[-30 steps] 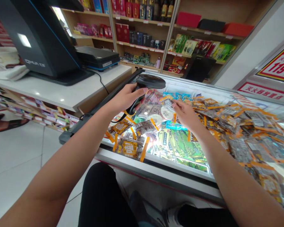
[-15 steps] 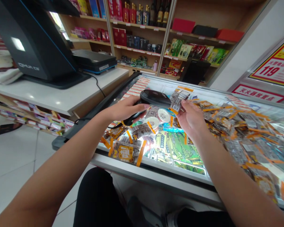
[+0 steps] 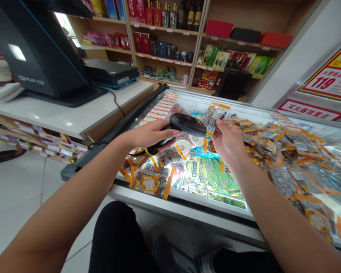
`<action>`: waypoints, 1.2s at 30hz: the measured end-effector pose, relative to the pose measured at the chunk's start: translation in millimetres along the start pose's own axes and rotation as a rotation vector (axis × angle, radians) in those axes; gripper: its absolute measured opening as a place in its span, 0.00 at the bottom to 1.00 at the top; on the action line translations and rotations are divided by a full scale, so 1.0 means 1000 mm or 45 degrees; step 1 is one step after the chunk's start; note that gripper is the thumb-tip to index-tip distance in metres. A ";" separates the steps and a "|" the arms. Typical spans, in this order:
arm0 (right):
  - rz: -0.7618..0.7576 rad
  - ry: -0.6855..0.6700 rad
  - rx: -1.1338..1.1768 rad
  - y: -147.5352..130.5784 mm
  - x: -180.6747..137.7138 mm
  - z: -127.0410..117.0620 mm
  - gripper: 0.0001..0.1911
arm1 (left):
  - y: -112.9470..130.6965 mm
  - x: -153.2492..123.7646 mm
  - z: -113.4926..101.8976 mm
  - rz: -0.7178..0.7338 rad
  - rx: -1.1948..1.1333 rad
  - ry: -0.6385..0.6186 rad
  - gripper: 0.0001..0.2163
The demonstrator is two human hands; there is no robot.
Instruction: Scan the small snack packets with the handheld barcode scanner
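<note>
My left hand [image 3: 155,133] is closed round the handle of a black barcode scanner [image 3: 186,124], its head pointing right. Pinched in my right hand [image 3: 229,141] is a snack packet [image 3: 214,115] with orange ends and a printed label. The scanner's front end is close beside this packet; whether they touch I cannot tell. Below my left hand, several similar snack packets [image 3: 150,182] lie on the glass top of a lit freezer [image 3: 184,204]. A large heap of the same packets [image 3: 287,146] spreads across the glass to the right of my right hand.
Green bags and round tubs [image 3: 183,147] show through the freezer glass. At left is a white counter [image 3: 102,110] with a black checkout machine [image 3: 51,57] and a scale [image 3: 110,72]. Stocked shelves [image 3: 170,30] stand behind, and red-and-white signs [image 3: 324,81] hang at right.
The scanner head has dipped slightly lower and tilted a little in my left hand. My right hand keeps the packet at nearly the same spot. The view has shifted slightly.
</note>
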State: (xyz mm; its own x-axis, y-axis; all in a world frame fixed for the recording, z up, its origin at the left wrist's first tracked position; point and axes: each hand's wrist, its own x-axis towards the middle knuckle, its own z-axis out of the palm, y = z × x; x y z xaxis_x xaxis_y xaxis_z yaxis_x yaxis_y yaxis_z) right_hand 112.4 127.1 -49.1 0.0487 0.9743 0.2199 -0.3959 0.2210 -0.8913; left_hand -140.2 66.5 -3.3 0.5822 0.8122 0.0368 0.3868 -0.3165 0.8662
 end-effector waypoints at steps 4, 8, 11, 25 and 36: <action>-0.301 0.039 -0.617 -0.027 0.005 -0.014 0.04 | -0.003 0.001 -0.003 0.003 -0.071 0.258 0.14; -0.601 -0.070 -1.810 -0.054 0.011 -0.049 0.07 | -0.008 0.002 -0.017 0.014 0.181 0.735 0.11; -0.450 -0.287 -2.323 -0.055 0.014 -0.069 0.07 | -0.011 0.001 -0.027 0.021 0.384 1.017 0.09; -0.200 -0.784 -1.836 0.011 -0.069 0.038 0.39 | -0.013 0.009 -0.016 -0.004 0.284 0.954 0.10; -0.099 -0.708 -1.799 0.015 -0.069 0.040 0.30 | -0.011 0.009 -0.014 0.006 0.309 0.931 0.10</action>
State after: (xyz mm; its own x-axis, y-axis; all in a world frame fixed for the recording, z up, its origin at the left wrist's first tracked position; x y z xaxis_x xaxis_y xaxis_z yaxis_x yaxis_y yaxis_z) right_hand 66.3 61.0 -62.0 -0.4412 0.8904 0.1119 0.7830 0.4429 -0.4368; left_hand -148.8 84.2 -5.4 -0.0039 0.9011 0.4336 0.5807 -0.3510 0.7346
